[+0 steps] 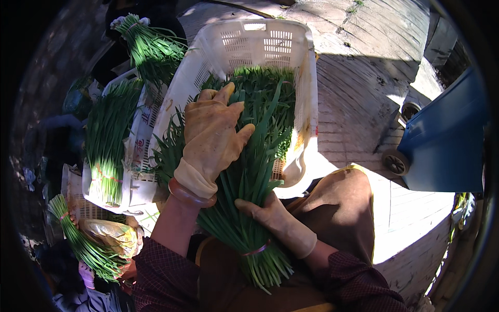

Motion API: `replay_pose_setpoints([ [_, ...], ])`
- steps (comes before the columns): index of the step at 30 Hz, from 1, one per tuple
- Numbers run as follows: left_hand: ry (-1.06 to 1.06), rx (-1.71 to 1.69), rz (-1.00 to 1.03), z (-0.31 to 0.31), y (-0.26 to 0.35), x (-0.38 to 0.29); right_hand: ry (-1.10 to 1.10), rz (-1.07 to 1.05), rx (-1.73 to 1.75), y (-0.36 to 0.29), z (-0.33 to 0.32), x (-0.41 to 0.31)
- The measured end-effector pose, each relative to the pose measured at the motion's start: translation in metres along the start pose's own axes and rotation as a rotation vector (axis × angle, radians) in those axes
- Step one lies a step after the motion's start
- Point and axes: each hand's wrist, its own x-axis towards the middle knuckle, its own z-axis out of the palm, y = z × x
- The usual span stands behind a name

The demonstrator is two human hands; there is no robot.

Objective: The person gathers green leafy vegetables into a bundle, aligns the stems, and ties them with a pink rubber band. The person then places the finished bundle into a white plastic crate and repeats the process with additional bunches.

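Note:
A bunch of garlic chives point(237, 228) lies across my lap, its leaves fanning over the near side of a white plastic crate point(311, 78). Near the pale cut stems, a reddish band point(256, 249) ties it. My right hand point(278, 222), in a rubber glove, grips the bunch from the right with the thumb on top; its other fingers are hidden beneath. My left hand point(214, 128), gloved and with a brown bangle at the wrist, lies over the leaves with fingers apart and grips nothing. More chives point(288, 84) fill part of the crate.
To the left, another white crate point(128, 183) holds banded chives point(109, 136). Other people's hands hold chive bunches at upper left point(152, 50) and lower left point(84, 243). A blue wheeled bin point(444, 136) stands right on paved ground. A brown apron point(339, 206) covers my legs.

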Motion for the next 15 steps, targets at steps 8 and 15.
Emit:
replay_pose_setpoints([
  [8, -0.071, -0.285, -0.163, 0.013, -0.005, 0.002, 0.019, 0.018, -0.024, 0.003, -0.001, 0.001],
  [15, 0.722, -1.358, -0.93, -0.003, -0.04, -0.016, 0.028, -0.08, 0.005, 0.011, -0.001, 0.003],
])
